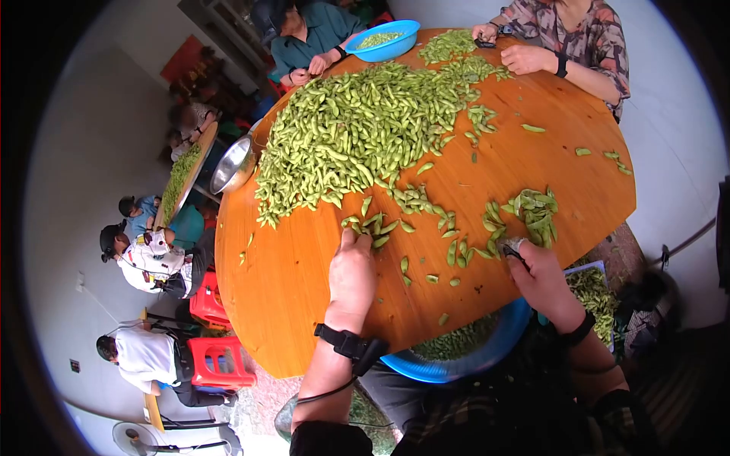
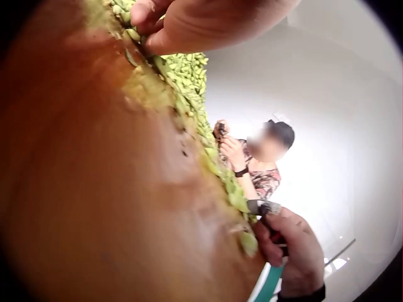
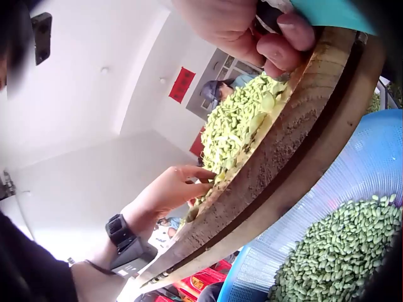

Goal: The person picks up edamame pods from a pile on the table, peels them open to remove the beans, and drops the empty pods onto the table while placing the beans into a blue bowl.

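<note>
My left hand [image 1: 353, 270] is at the near side of the round wooden table, its fingertips pinching at a small cluster of green soybean pods [image 1: 372, 228]. In the right wrist view, the thumb and fingers of this left hand [image 3: 173, 192] come together at the pods. My right hand [image 1: 544, 281] grips a small black and grey tool [image 2: 267, 207] at the table's right edge; its exact kind cannot be made out. Flattened-looking pods [image 1: 536, 213] lie just beyond that hand. A loose trail of pods [image 1: 414, 199] lies between the hands.
A large heap of pods [image 1: 357, 129] covers the table's far left. Below the near edge is a blue basin [image 3: 252, 264] of shelled beans [image 3: 340, 251]. Two people sit opposite, near a blue bowl [image 1: 407, 30]. A metal bowl [image 1: 233, 163] stands at the left edge.
</note>
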The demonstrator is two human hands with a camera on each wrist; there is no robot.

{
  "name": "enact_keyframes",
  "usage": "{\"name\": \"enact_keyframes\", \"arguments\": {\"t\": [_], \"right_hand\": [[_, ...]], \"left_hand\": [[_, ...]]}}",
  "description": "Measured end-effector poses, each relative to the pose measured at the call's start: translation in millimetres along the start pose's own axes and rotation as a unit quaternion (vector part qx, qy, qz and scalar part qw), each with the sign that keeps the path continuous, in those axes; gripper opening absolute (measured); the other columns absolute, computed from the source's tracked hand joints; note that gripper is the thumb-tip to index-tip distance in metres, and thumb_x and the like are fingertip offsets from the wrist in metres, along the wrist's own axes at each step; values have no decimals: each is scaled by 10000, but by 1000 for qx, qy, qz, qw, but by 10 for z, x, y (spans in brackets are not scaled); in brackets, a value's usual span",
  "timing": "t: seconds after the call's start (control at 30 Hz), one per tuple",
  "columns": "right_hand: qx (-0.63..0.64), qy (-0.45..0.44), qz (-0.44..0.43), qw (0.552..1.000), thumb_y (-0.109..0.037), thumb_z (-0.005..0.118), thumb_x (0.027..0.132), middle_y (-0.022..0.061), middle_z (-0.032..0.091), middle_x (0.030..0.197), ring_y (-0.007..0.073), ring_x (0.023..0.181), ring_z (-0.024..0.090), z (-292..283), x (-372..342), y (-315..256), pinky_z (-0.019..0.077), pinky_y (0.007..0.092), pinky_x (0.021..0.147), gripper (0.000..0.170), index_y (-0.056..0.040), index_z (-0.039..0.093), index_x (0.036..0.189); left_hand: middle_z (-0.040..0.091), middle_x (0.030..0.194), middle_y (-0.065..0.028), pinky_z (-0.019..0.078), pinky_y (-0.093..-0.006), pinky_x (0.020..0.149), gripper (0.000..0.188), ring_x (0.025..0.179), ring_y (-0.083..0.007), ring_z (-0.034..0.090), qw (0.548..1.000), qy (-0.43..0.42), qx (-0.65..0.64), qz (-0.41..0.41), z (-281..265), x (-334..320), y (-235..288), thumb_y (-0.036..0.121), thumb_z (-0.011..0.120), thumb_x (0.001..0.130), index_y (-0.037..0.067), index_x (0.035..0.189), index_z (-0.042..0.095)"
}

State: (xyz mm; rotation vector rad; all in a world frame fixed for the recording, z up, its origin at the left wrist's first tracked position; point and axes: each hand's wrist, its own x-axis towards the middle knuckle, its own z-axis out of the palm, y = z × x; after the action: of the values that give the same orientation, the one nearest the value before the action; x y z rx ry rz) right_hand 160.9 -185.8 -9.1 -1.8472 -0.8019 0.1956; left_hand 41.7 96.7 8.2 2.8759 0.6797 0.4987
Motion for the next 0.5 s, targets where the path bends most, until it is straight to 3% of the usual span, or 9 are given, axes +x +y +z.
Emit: {"name": "enact_keyframes", "arguments": {"t": [0.03, 0.1, 0.13, 0.2, 0.27, 0.33, 0.4, 0.5], "right_hand": [[1, 3, 1, 1000, -28, 531, 887, 196, 525, 694, 274, 591, 541, 17, -9, -21, 420, 367, 567, 56, 26, 521, 894], [42, -23, -14, 999, -52, 497, 946, 26, 566, 652, 82, 520, 511, 79, -30, -103, 418, 253, 491, 182, -15, 599, 1092], [41, -18, -10, 999, -52, 497, 946, 26, 566, 652, 82, 520, 511, 97, -26, -186, 418, 253, 491, 182, -15, 599, 1092], [224, -160, 155, 949, -79, 495, 943, 68, 595, 684, 101, 534, 546, 142, -16, -378, 431, 269, 496, 130, 0, 595, 969], [259, -180, 166, 934, -95, 494, 952, 40, 585, 671, 76, 517, 528, 230, -4, -470, 415, 251, 474, 134, -4, 593, 940], [293, -204, 175, 917, -110, 493, 961, 12, 575, 657, 52, 500, 510, 252, -33, -476, 399, 233, 452, 149, -9, 591, 911], [279, -232, 169, 916, -109, 500, 956, 4, 558, 633, 57, 500, 508, 265, -85, -456, 384, 230, 453, 159, -14, 572, 851], [260, -233, 144, 926, -110, 506, 954, -2, 545, 624, 56, 500, 502, 273, -157, -399, 371, 228, 450, 179, -12, 548, 810]], "left_hand": [[596, 1000, -214, 524, -488, 730, 171, 840, -434, 610, 1000, 0, 1, 3, -31, -22, 35, 7, 593, 820, 34, 982, 641], [645, 931, -165, 541, -404, 668, 180, 753, -324, 661, 998, 45, -35, 41, -90, -157, 135, 12, 614, 851, 9, 1030, 633], [645, 931, -165, 541, -404, 668, 180, 753, -324, 661, 997, 41, -37, 45, -129, -241, 237, 12, 614, 851, 9, 1030, 633], [640, 961, -182, 540, -310, 625, 207, 698, -217, 670, 948, -77, -305, -46, -189, -449, 508, -12, 607, 877, -18, 1084, 617], [635, 911, -144, 512, -257, 638, 282, 697, -142, 631, 878, -109, -461, -74, -159, -601, 725, -8, 623, 886, -2, 1167, 612], [627, 928, -128, 516, -269, 663, 368, 711, -178, 638, 885, -104, -451, -57, -107, -713, 805, -13, 613, 882, 26, 1247, 589], [605, 856, -43, 476, -228, 589, 380, 657, -68, 567, 923, -57, -381, 21, -51, -783, 834, -34, 597, 895, 23, 1271, 589], [611, 884, -96, 506, -254, 627, 407, 685, -123, 616, 940, -29, -338, 41, -60, -838, 926, -38, 622, 866, 31, 1266, 593]]}}
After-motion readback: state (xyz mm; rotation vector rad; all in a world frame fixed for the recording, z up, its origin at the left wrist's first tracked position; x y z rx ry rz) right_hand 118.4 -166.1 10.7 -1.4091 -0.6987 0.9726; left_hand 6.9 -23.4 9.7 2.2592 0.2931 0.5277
